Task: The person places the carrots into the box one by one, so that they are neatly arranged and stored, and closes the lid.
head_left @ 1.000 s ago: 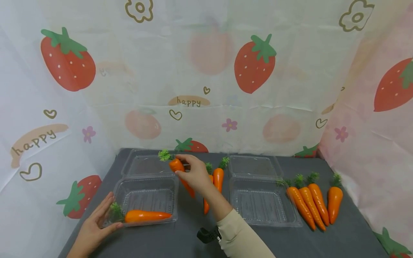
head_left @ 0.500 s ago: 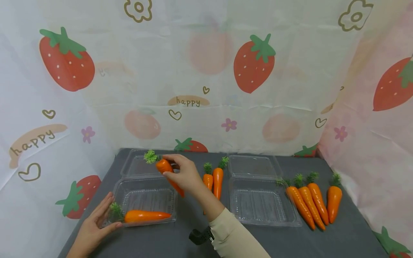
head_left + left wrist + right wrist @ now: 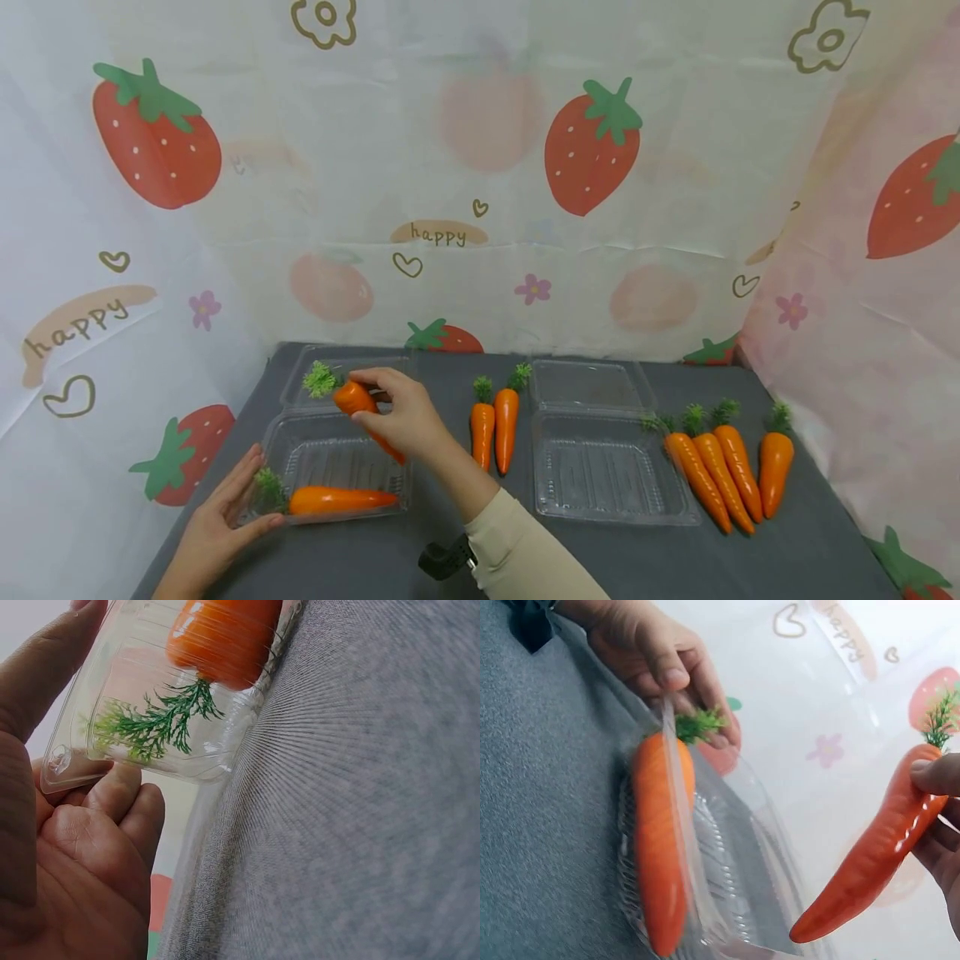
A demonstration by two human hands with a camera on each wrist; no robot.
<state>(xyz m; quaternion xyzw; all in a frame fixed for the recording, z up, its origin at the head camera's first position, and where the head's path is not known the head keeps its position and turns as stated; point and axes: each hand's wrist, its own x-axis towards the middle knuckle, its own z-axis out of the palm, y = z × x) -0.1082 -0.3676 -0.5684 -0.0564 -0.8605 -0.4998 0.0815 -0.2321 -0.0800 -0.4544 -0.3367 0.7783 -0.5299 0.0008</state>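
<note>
My right hand [image 3: 408, 421] pinches an orange toy carrot [image 3: 352, 398] near its thick end, above the left clear plastic container [image 3: 408, 479]. Its green tuft points left and its tip slants down to the right; in the right wrist view the held carrot [image 3: 870, 862] hangs apart from the container. Another carrot [image 3: 341, 500] lies inside along the container's near wall, tuft to the left. My left hand [image 3: 210, 529] holds that container's near-left corner between thumb and fingers. In the left wrist view the carrot's tuft [image 3: 161, 724] shows through the clear wall.
Two carrots [image 3: 506, 429] lie between the containers. A second clear container [image 3: 615, 518] stands to the right with its lid [image 3: 592, 387] folded back, no carrot inside. Several carrots [image 3: 727, 475] lie right of it on the grey cloth [image 3: 480, 575]. A printed curtain [image 3: 480, 167] encloses the back and sides.
My right hand has carried the carrot left, from beside the left container to above it, uncovering the two middle carrots. The left hand has stayed at the container's corner.
</note>
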